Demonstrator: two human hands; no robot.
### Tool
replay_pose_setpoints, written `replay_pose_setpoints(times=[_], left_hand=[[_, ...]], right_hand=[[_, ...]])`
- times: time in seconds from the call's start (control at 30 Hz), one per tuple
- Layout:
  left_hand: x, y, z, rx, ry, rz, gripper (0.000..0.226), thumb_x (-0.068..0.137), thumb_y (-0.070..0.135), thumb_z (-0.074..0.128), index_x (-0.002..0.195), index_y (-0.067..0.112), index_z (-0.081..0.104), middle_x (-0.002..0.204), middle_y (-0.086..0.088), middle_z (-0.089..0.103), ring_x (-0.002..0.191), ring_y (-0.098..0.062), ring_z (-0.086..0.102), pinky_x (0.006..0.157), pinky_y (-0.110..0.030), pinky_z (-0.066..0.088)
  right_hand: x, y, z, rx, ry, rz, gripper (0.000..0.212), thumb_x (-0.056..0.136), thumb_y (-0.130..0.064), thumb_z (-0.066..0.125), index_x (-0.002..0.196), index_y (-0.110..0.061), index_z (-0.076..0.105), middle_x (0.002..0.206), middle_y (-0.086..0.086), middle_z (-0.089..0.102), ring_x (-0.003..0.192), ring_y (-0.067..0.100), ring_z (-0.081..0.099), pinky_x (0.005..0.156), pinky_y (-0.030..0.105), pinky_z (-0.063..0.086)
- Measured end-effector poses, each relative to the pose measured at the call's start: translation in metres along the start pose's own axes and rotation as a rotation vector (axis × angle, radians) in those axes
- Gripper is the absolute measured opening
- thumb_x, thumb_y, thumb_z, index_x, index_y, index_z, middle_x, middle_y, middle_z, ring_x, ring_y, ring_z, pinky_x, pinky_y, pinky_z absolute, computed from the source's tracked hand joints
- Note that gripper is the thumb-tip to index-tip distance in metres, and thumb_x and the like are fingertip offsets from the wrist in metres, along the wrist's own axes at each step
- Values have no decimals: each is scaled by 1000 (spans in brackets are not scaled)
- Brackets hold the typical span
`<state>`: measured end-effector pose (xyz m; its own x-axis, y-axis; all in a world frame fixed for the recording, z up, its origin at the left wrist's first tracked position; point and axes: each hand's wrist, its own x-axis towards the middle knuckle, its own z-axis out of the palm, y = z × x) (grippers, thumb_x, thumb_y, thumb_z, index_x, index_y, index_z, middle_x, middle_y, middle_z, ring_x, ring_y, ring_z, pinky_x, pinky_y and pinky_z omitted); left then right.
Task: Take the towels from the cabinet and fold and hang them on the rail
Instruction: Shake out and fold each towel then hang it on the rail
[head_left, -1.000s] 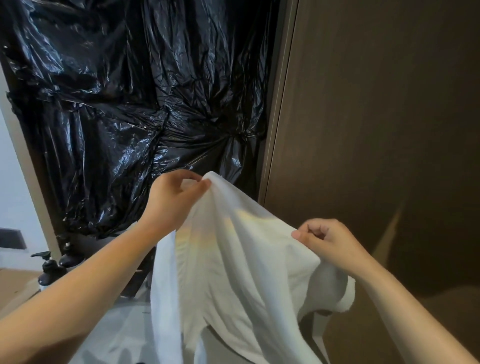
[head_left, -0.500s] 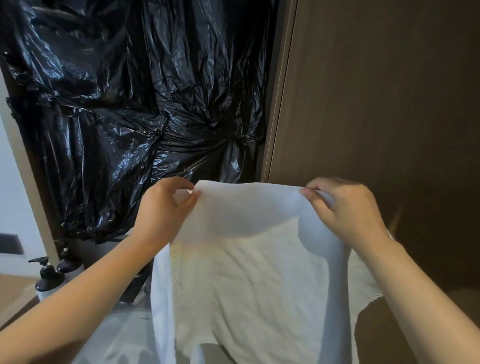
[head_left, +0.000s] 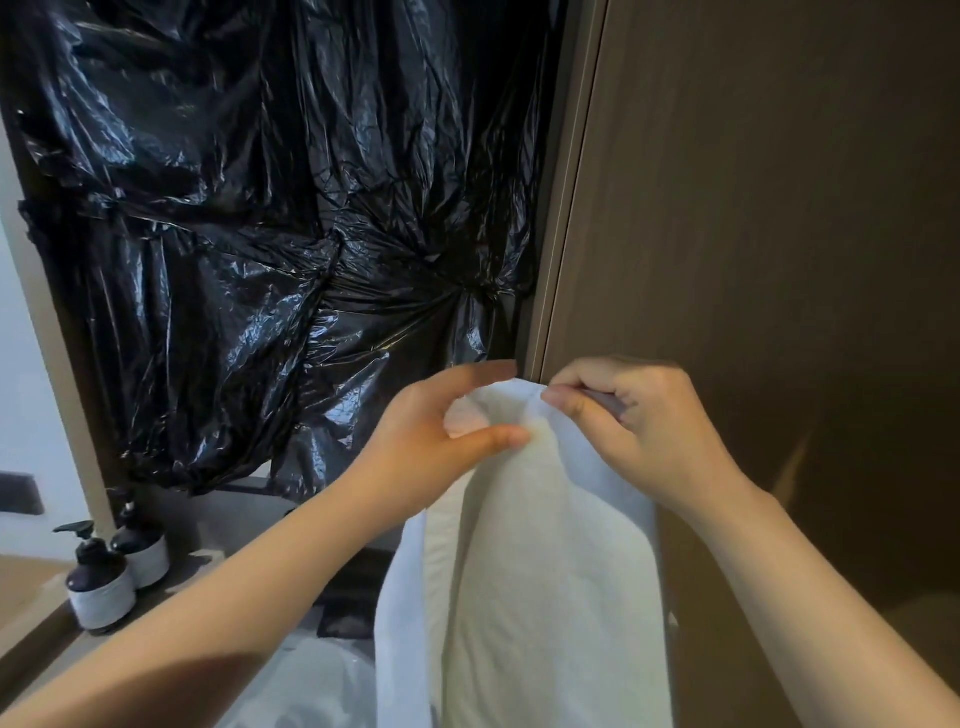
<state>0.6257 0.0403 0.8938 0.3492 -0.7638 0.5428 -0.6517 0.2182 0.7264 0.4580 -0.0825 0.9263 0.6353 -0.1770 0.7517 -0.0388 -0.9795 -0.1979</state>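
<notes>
- The left hand (head_left: 447, 431) pinches the top of the white towel (head_left: 545, 571).
- The right hand (head_left: 639, 426) pinches it too, just beside the left.
- The towel hangs down between both arms, near the brown door (head_left: 753, 208).

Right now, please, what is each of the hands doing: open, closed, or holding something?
Left hand: pinches the top edge of the white towel.
Right hand: fingers curled, pinches the same edge.

We count one white towel (head_left: 545, 571), two hands, left hand (head_left: 436, 441) and right hand (head_left: 639, 426), two pump bottles (head_left: 98, 590) (head_left: 144, 558), one black plastic sheet (head_left: 260, 234).
</notes>
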Motion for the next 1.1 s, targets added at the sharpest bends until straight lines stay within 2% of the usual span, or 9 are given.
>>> replay_pose_setpoints(times=[0.1, 0.2, 0.33, 0.5, 0.63, 0.73, 0.83, 0.93, 1.1], left_hand=[[2, -2, 2, -179, -70, 7, 50, 75, 31, 79, 121, 41, 61, 118, 27, 65, 115, 9, 55, 95, -13, 44], [1, -3, 6, -242, -123, -50, 26, 75, 41, 77, 99, 33, 73, 99, 16, 72, 93, 0, 66, 80, -20, 49], [1, -4, 11, -255, -90, -75, 25, 72, 45, 75, 76, 21, 72, 75, 17, 69, 69, 5, 61, 66, -11, 44], [1, -4, 8, -271, 17, -52, 14, 77, 37, 73, 71, 24, 72, 69, 15, 67, 63, 5, 58, 61, -7, 43], [4, -10, -1, -234, 160, -98, 25, 72, 48, 72, 72, 23, 72, 70, 11, 67, 62, 0, 58, 59, -13, 46], [9, -18, -9, -185, 252, -147, 20, 77, 44, 74, 72, 25, 71, 64, 15, 64, 58, 0, 55, 55, -17, 45], [12, -26, -13, -131, 324, -149, 19, 81, 39, 75, 70, 24, 70, 53, 19, 56, 49, 2, 47, 49, -11, 35], [14, -32, -16, -86, 379, -156, 18, 81, 37, 75, 69, 26, 69, 50, 21, 54, 46, 3, 46, 50, -16, 34], [15, -43, -21, -17, 411, -159, 19, 84, 37, 73, 68, 30, 66, 54, 25, 57, 52, 7, 51, 56, -23, 35]], right_hand=[[3, -6, -1, 50, 2, -19, 16, 95, -30, 58, 90, -22, 72, 80, -12, 68, 76, 7, 64, 63, 23, 48], [4, -7, -3, 76, 2, 12, 15, 95, -30, 59, 90, -23, 72, 80, -13, 68, 77, 7, 64, 65, 16, 45], [3, -6, -1, 113, 3, 69, 17, 94, -32, 60, 90, -22, 72, 79, -13, 68, 78, 10, 64, 64, 15, 43], [3, -3, 1, 180, 4, 135, 12, 94, -31, 63, 85, -26, 69, 79, -14, 67, 79, 7, 64, 65, 12, 43], [-12, 11, 1, 250, 13, 238, 20, 93, -33, 62, 75, -24, 66, 68, -9, 62, 62, 3, 53, 56, 15, 37], [-30, 25, 2, 220, -19, 269, 27, 93, -36, 62, 68, -27, 62, 62, -7, 57, 55, 4, 49, 50, 12, 32], [-46, 38, 3, 161, -37, 302, 29, 91, -40, 63, 63, -37, 57, 60, -11, 54, 55, 5, 51, 50, 12, 35], [-58, 53, -2, 116, -36, 339, 27, 90, -44, 63, 65, -34, 60, 62, -9, 57, 59, 7, 55, 53, 13, 38], [-67, 70, -15, -16, -32, 383, 37, 86, -55, 61, 60, -29, 55, 57, -5, 52, 52, 11, 51, 50, 29, 37]])
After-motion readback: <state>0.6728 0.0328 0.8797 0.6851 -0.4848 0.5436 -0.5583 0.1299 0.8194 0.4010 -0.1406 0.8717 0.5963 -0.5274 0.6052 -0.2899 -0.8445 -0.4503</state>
